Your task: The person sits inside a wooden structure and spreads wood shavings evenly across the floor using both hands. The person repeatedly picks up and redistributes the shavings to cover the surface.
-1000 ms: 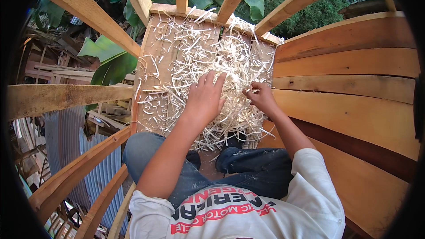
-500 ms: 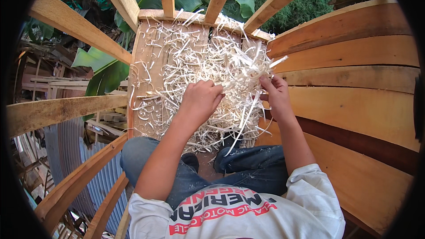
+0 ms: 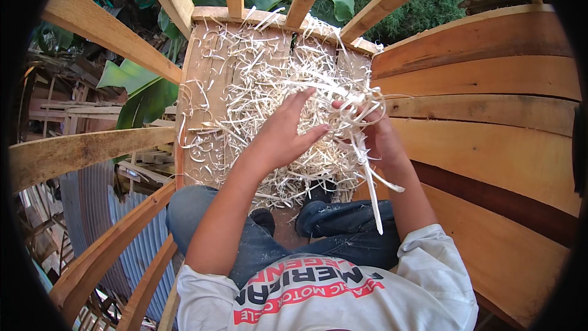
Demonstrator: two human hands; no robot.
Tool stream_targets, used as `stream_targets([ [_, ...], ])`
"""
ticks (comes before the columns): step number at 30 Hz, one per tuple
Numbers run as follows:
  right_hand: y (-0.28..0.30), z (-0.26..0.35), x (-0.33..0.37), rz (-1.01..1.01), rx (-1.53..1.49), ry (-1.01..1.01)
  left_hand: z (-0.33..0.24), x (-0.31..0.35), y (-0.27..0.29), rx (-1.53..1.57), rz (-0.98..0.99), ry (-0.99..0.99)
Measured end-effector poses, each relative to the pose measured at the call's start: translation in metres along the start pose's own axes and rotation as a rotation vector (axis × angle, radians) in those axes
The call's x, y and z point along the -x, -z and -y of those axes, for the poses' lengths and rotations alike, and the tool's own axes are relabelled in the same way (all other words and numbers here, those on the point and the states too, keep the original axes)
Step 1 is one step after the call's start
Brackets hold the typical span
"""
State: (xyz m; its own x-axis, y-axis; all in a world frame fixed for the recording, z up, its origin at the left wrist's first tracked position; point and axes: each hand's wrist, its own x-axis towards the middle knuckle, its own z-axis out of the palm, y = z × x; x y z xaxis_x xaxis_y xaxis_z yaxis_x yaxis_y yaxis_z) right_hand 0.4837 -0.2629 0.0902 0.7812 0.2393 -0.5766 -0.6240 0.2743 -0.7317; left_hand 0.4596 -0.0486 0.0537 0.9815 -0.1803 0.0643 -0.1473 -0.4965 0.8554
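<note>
Long pale curls of wood shavings (image 3: pixel 254 101) lie in a loose heap over the plank floor between my legs and the far rail. My right hand (image 3: pixel 381 138) grips a tangled bunch of shavings (image 3: pixel 358 101), with longer strips dangling below it toward my knee. The bunch hides most of that hand's fingers. To the left of the bunch, my left hand (image 3: pixel 286 130) hovers over the heap, its thumb spread away from the straightened fingers. Nothing shows in it.
A wall of wide boards (image 3: pixel 484 107) rises on the right. Wooden slats (image 3: pixel 92 150) with gaps form the railing at left and ahead. Beyond them are corrugated metal sheets (image 3: pixel 138 227) and large green leaves (image 3: pixel 141 89). My jeans-covered legs (image 3: pixel 349 217) are folded close to the heap.
My left hand has opened from a closed grip and moved slightly right, toward the bunch. My right hand has turned inward, and the bunch it holds now hangs lower with its strips swung right.
</note>
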Motion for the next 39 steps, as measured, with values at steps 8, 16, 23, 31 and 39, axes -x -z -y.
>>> stream_targets([
  [8,0.001,-0.012,-0.003,-0.083,0.058,-0.07,-0.005,-0.006,-0.006,0.321,0.117,0.089],
  [16,0.011,0.018,-0.01,-0.211,-0.002,0.259,0.002,-0.002,0.008,-0.193,0.195,0.324],
  [23,0.034,0.0,-0.025,-0.291,0.117,0.188,0.022,0.008,0.002,-0.548,0.391,0.308],
  [31,0.069,0.0,-0.062,-0.365,0.153,0.065,0.032,0.019,-0.005,-0.764,0.674,0.448],
  [39,0.031,0.074,-0.253,-0.39,0.631,0.303,0.016,0.036,-0.001,-0.759,0.62,0.436],
])
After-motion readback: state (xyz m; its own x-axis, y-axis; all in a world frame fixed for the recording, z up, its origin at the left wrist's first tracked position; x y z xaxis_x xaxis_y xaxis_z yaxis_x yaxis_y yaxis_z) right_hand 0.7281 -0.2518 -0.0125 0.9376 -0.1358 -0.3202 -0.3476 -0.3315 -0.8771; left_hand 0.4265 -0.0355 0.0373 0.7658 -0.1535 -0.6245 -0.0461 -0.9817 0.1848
